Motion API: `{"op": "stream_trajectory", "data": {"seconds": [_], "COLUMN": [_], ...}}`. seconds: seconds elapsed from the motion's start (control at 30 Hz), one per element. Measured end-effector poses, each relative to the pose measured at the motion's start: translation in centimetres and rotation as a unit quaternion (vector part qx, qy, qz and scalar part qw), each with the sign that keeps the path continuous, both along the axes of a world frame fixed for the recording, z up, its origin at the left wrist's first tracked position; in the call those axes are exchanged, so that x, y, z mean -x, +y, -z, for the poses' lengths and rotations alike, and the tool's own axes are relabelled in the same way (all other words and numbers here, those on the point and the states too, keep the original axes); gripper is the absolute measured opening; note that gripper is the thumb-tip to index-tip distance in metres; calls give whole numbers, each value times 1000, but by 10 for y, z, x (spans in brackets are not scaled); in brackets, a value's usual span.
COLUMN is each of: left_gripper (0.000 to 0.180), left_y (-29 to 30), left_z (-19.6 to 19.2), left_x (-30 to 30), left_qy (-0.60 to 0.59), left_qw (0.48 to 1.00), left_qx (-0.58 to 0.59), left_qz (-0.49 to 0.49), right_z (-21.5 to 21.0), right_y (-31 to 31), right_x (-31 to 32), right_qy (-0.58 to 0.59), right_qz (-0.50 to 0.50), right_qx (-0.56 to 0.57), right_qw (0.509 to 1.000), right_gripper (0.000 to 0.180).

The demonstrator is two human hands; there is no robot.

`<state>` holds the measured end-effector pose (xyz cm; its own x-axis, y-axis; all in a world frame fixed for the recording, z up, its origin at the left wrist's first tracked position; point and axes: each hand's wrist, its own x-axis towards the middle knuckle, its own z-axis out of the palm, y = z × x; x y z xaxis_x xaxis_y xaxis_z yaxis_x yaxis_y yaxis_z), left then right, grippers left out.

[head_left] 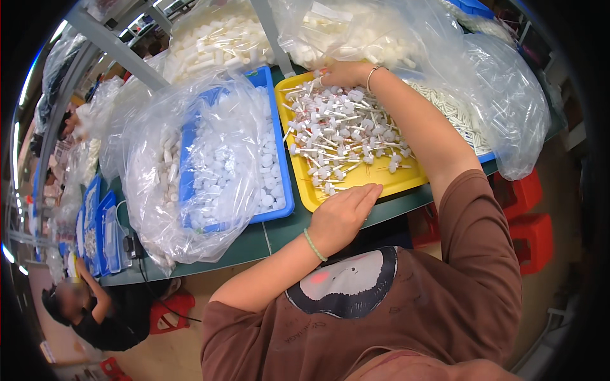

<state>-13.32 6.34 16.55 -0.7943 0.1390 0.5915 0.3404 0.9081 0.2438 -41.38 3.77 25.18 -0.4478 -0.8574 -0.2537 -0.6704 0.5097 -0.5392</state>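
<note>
A yellow tray [403,181] holds a heap of small white plastic parts [343,124], each with a thin white stem and a wider cap-like end; some show fine reddish wires. At the tray's far edge my right hand [348,73] reaches down among these parts, its fingers curled. What those fingers hold, if anything, is hidden. My left hand [340,214] rests at the tray's near edge, palm down, with the fingers stretched out side by side. Nothing shows in it, though its underside is out of sight.
Left of the tray stands a blue bin [287,206] of small white caps, partly covered by a clear plastic bag [159,216]. Bags of cream-coloured tubes [219,47] lie behind. White sticks [448,105] fill a container at right. Red stools [530,244] and a seated person [108,317] are nearby.
</note>
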Motion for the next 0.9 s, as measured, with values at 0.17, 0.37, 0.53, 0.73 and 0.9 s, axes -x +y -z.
{"op": "stream_trajectory", "data": {"seconds": [0.17, 0.37, 0.53, 0.73, 0.9], "left_gripper": [37, 44, 46, 43, 43], "left_y": [0, -1, 0, -2, -2], "left_z": [0, -2, -3, 0, 1], "left_x": [-1, -2, 1, -2, -1], "left_qy": [-13, -11, 1, 1, -1], "left_qw": [1000, 1000, 1000, 1000, 999], "left_qx": [2, -4, -8, -21, -28], "left_qz": [-5, 5, 21, 14, 16], "right_z": [-3, 2, 30, 1, 2], "right_y": [7, 17, 26, 23, -15], "right_x": [-2, -4, 20, 5, 12], "right_qy": [-8, 1, 4, 124, 156], "right_qz": [-29, -12, -27, -52, -2], "right_qx": [4, -26, -69, -71, 49], "right_qw": [1000, 1000, 997, 988, 987], "right_gripper": [71, 43, 48, 55, 47]}}
